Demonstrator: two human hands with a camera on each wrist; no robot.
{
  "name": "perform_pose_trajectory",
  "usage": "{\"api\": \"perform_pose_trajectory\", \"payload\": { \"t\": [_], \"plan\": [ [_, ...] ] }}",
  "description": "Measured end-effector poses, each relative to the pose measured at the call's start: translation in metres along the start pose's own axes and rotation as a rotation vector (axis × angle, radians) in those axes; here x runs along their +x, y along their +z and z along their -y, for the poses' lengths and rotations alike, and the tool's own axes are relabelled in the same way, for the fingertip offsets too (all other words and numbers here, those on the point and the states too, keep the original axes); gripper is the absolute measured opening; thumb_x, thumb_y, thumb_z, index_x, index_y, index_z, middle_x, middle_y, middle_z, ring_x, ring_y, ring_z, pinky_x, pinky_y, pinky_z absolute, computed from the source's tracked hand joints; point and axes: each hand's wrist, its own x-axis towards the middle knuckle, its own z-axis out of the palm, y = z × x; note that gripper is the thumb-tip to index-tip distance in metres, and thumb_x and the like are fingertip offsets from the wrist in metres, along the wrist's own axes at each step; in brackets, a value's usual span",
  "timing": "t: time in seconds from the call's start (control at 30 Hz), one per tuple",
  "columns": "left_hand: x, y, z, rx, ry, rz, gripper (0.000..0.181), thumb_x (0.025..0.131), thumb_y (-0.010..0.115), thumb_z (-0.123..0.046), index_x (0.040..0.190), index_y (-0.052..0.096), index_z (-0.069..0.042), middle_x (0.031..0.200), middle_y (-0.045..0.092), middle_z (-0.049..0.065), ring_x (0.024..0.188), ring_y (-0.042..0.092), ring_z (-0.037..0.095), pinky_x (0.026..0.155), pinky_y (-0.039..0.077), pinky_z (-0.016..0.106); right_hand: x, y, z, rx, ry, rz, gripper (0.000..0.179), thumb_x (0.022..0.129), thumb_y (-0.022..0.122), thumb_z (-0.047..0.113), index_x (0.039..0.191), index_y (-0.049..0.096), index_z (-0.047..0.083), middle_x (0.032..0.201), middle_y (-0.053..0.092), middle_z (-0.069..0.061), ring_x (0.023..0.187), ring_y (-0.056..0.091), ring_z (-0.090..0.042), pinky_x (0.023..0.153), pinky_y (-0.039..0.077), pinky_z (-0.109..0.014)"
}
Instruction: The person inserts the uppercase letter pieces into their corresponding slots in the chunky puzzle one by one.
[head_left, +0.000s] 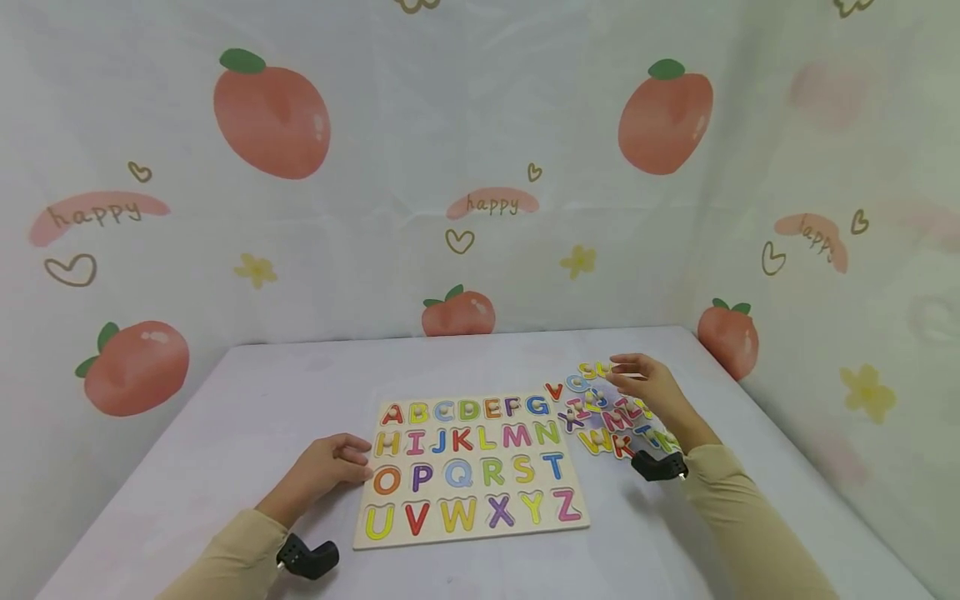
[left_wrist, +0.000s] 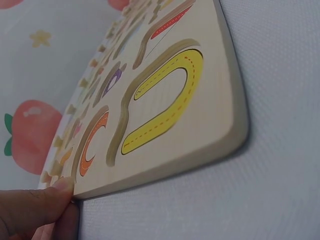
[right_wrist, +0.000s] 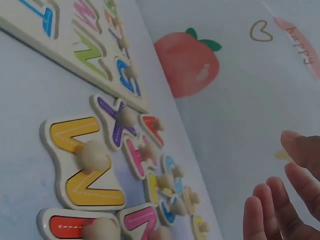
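Observation:
A wooden alphabet puzzle board (head_left: 480, 457) lies flat on the table. Its top-row letters, A to G, and the H below carry knobs; the other slots show printed letters, such as the yellow U (left_wrist: 192, 95). At the board's left edge, my left hand (head_left: 324, 467) grips with bent fingers, its thumb (left_wrist: 57, 192) right at the rim in the left wrist view. My right hand (head_left: 654, 392) hovers over the far right of a pile of knobbed letters, fingers apart and nothing between them. Beneath it are a pink M (head_left: 618, 419) and a yellow U (head_left: 602, 369), partly covered.
Right of the board lie several loose letters: a yellow W (right_wrist: 87, 182), a purple X (right_wrist: 112, 117), a red K (head_left: 622, 447) and a red V (head_left: 553, 391). A patterned curtain (head_left: 375, 250) stands behind the white table (head_left: 300, 375). Both wrists carry black camera mounts (head_left: 307, 558).

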Motion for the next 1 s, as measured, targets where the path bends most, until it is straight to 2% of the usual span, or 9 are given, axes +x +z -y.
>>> {"api": "perform_pose_trajectory", "payload": {
  "t": [0.17,0.33,0.47,0.7,0.87,1.0],
  "plan": [
    [0.000,-0.002,0.001,0.012,0.005,-0.003,0.046,0.075,0.081,-0.016,0.115,0.063,-0.001,0.089,0.067,0.004,0.083,0.059,0.017,0.074,0.049,0.031,0.007,0.011,-0.014,-0.023,0.028,0.033,0.055,0.093,0.063,0.032,0.137,0.047,0.003,0.132,0.052,-0.023,0.116,0.055,-0.037,0.094,0.048,-0.043],
    [0.001,-0.001,-0.001,0.015,0.002,-0.001,0.046,0.075,0.081,-0.017,0.115,0.063,-0.001,0.089,0.067,0.004,0.082,0.059,0.017,0.075,0.049,0.032,0.013,0.024,-0.018,-0.028,0.036,0.081,0.050,0.092,0.066,0.026,0.134,0.051,0.003,0.126,0.056,-0.021,0.114,0.057,-0.035,0.086,0.051,-0.035],
    [0.000,0.000,-0.002,0.010,0.000,-0.002,0.045,0.075,0.081,-0.016,0.114,0.063,-0.001,0.089,0.066,0.005,0.082,0.058,0.017,0.073,0.049,0.031,0.015,0.033,-0.015,-0.086,0.061,0.100,0.045,0.090,0.069,0.022,0.128,0.057,0.002,0.116,0.061,-0.016,0.107,0.059,-0.030,0.077,0.049,-0.027],
    [-0.002,0.000,-0.002,0.000,0.000,-0.002,0.045,0.076,0.081,-0.015,0.114,0.062,-0.001,0.090,0.065,0.006,0.082,0.058,0.017,0.073,0.048,0.030,0.019,0.039,-0.015,-0.202,0.080,0.123,0.040,0.087,0.072,0.020,0.121,0.063,0.002,0.100,0.063,-0.009,0.090,0.056,-0.020,0.072,0.045,-0.026],
    [-0.002,0.000,-0.002,-0.004,-0.006,-0.004,0.045,0.075,0.081,-0.015,0.114,0.062,-0.001,0.090,0.065,0.006,0.082,0.058,0.017,0.072,0.049,0.030,0.023,0.040,-0.018,-0.277,0.070,0.145,0.035,0.085,0.073,0.023,0.115,0.067,0.004,0.093,0.063,-0.006,0.081,0.053,-0.017,0.068,0.043,-0.025],
    [-0.002,0.000,-0.002,-0.002,-0.005,-0.006,0.045,0.076,0.081,-0.015,0.114,0.063,-0.001,0.090,0.065,0.005,0.082,0.058,0.017,0.072,0.048,0.030,0.025,0.042,-0.017,-0.302,0.094,0.149,0.035,0.083,0.076,0.024,0.111,0.069,0.006,0.088,0.060,-0.003,0.079,0.051,-0.016,0.067,0.041,-0.025]
  ]
}}
